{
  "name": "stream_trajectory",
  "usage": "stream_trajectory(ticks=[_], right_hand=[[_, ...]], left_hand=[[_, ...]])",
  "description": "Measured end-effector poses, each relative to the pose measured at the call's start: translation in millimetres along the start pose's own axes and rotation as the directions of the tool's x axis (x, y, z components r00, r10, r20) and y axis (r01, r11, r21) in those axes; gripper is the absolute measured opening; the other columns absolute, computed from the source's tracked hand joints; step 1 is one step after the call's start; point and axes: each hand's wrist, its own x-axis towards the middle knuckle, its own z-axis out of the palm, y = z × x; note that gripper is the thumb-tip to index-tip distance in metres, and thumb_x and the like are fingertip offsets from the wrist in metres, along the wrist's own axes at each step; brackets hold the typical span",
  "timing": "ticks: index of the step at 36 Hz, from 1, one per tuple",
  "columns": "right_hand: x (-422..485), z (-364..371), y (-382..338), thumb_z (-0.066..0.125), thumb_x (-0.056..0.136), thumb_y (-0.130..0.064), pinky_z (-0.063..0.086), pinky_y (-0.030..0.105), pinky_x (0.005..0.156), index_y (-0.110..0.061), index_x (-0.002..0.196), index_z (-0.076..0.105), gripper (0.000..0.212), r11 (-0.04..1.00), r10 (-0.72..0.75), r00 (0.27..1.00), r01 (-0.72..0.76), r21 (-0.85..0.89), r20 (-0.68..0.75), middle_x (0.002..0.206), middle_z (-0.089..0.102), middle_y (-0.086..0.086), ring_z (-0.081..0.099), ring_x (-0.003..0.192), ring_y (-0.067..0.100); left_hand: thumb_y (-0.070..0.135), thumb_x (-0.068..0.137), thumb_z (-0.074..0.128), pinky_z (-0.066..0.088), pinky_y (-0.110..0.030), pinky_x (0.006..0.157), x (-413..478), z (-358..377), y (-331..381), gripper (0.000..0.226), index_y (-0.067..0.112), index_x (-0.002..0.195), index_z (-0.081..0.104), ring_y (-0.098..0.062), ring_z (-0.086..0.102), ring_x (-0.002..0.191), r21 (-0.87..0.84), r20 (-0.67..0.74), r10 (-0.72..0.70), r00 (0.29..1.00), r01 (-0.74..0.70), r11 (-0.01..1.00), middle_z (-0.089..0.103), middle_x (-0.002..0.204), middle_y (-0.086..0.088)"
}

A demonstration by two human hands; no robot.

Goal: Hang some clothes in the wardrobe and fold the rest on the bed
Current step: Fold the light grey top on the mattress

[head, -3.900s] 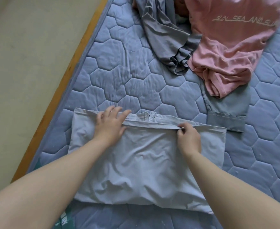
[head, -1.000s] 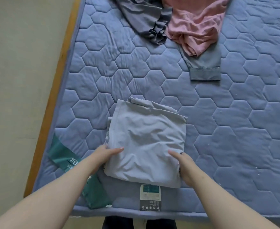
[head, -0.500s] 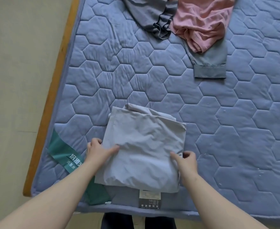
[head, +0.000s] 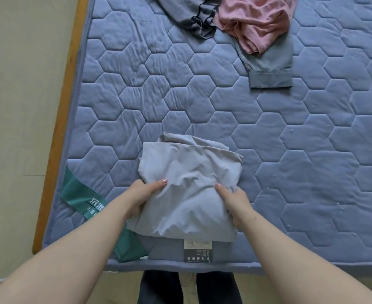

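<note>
Grey folded garment at mattress near edge; left hand & right hand grip its sides, thumbs on top, fingers curled under.

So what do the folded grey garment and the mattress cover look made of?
The folded grey garment: thin, smooth, matte cloth, maybe a cotton blend; it creases finely. The mattress cover: padded quilted fabric, slight sheen; stitched hexagons puff up.

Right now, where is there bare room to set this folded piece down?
Bare mattress lies beyond the folded grey garment up to the cuffed leg, and right of both. Crowded at the far edge: pink top, dark ruffled garment.
</note>
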Motion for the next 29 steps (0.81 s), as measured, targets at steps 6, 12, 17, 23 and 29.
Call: stream_trajectory(ticks=[6,12,17,23,29], right_hand=[[-23,-21,-11,0.057,0.093,-0.022,0.042,0.03,0.082,-0.017,0.115,0.052,0.023,0.997,-0.064,0.998,0.062,0.038,0.03,0.103,0.059,0.003,0.056,0.094,0.022],[-61,-43,-32,0.055,0.094,-0.022,0.042,0.028,0.076,-0.017,0.116,0.053,0.022,0.988,-0.15,0.988,0.149,0.045,0.027,0.1,0.059,0.0,0.055,0.093,0.02],[-96,-68,-47,0.056,0.093,-0.018,0.047,0.036,0.09,-0.018,0.107,0.054,0.013,0.974,-0.217,0.974,0.221,0.058,-0.072,0.099,0.061,0.003,0.057,0.097,0.025],[-144,-101,-55,0.055,0.093,-0.015,0.047,0.036,0.084,-0.018,0.11,0.055,0.017,0.944,-0.249,0.95,0.281,0.17,-0.191,0.096,0.061,0.006,0.058,0.092,0.027],[-194,-135,-55,0.059,0.091,-0.018,0.049,0.044,0.092,-0.01,0.114,0.055,0.024,0.921,-0.225,0.916,0.311,0.234,-0.333,0.108,0.061,0.013,0.059,0.099,0.03]], left_hand=[[0.029,0.081,0.072,0.051,-0.041,0.087,-26,8,11,0.044,0.007,0.116,0.058,-0.029,0.064,0.095,0.034,-0.053,0.094,0.994,-0.093,0.995,0.067,0.107,-0.011],[0.027,0.086,0.066,0.049,-0.036,0.085,-67,25,38,0.028,0.017,0.111,0.056,-0.024,0.061,0.093,0.098,-0.053,0.235,0.97,-0.229,0.968,0.064,0.102,-0.005],[0.022,0.088,0.064,0.048,-0.033,0.082,-106,47,62,0.022,0.018,0.108,0.057,-0.023,0.06,0.089,0.137,-0.018,0.341,0.94,-0.336,0.932,0.063,0.095,-0.003],[0.017,0.088,0.064,0.048,-0.029,0.07,-155,77,88,0.014,0.016,0.1,0.058,-0.019,0.06,0.079,0.185,0.08,0.431,0.899,-0.438,0.88,0.063,0.088,-0.003],[0.016,0.088,0.063,0.044,-0.023,0.062,-211,107,109,0.012,0.016,0.1,0.06,-0.011,0.056,0.072,0.246,0.213,0.519,0.828,-0.559,0.792,0.061,0.082,0.001]])
